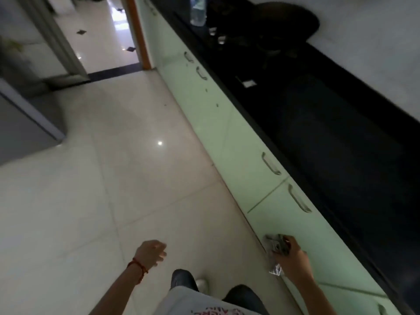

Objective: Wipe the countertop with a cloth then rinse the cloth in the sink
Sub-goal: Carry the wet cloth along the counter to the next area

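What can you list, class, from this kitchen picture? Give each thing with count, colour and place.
Glossy stone countertop: one, black, right side.
Cabinet fronts: a row, pale green, under the countertop.
Curved metal handles: at least five, silver, on the cabinets.
Clear plastic bottle: one, far end of countertop.
Tiled floor: cream, left.
Crumpled cloth: one, grey, in right hand.
Left hand: open, empty, red thread at wrist.
Right hand: gripping the cloth.
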